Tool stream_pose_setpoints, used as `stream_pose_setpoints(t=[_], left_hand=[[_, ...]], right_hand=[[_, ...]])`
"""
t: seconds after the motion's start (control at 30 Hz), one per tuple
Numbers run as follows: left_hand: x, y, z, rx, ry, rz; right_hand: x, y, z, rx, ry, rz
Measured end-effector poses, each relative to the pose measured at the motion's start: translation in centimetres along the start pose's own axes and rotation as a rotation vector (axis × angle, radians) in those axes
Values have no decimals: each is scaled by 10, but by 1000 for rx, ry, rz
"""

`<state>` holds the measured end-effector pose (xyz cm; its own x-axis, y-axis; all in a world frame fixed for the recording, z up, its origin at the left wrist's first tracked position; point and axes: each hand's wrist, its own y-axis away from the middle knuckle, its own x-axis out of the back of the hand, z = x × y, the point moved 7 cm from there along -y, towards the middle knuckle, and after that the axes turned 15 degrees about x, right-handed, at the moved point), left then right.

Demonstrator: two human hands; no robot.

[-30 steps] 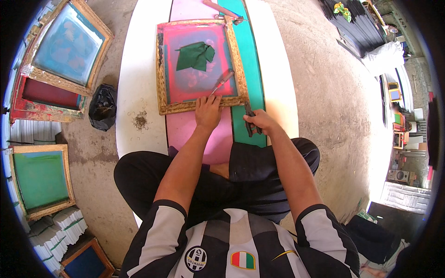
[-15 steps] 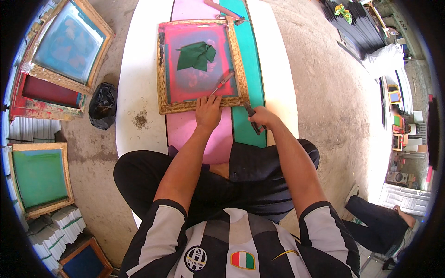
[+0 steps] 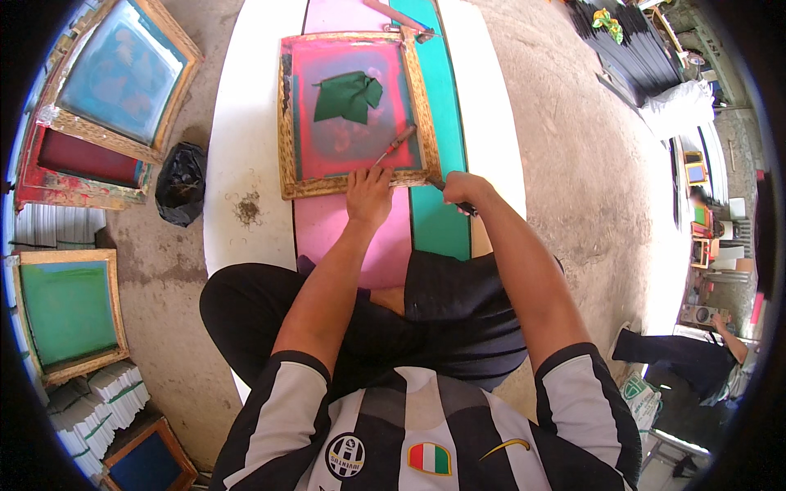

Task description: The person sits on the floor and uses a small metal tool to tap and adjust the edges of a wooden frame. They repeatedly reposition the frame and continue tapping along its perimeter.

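Note:
In front of me a wooden printing-screen frame (image 3: 284, 114) with pink and grey mesh lies on a board. My left hand (image 3: 370, 196) grips its near rail, fingers curled over the wood. At the near right corner my right hand (image 3: 468, 193) is closed round dark-handled pliers (image 3: 467, 209), whose jaws meet the frame's corner; the fist partly hides them. A folded dark green cloth (image 3: 344, 96) rests on the mesh. Close to my left fingertips lies a screwdriver (image 3: 396, 146), its thin shaft pointing toward them.
A wooden-handled tool, seemingly a hammer (image 3: 397, 13), lies beyond the frame. Small scraps (image 3: 248, 209) litter the board's white left side. A black plastic bag (image 3: 181, 185) sits on the floor, near framed screens (image 3: 116, 278) and paper stacks. Another person (image 3: 684, 356) is at the lower right.
My right hand has moved up and slightly right with the pliers, turning their handles flatter. My left hand stays in place. The other person at the right has shifted, an arm now raised.

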<state>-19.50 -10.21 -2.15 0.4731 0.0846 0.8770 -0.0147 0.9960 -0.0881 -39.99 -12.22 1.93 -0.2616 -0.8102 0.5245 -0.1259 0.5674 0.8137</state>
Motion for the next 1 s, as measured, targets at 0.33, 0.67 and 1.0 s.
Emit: stream_pose_setpoints(t=[0.33,0.67,1.0], left_hand=[[5,-2,0,-3,11,7],[5,0,1,-13,-25,5],[48,3,21,-105,194,269]], right_hand=[[-18,3,9,60,171,326],[-51,-14,36,144,-79,526],[-61,12,-9,353,-485,359]])
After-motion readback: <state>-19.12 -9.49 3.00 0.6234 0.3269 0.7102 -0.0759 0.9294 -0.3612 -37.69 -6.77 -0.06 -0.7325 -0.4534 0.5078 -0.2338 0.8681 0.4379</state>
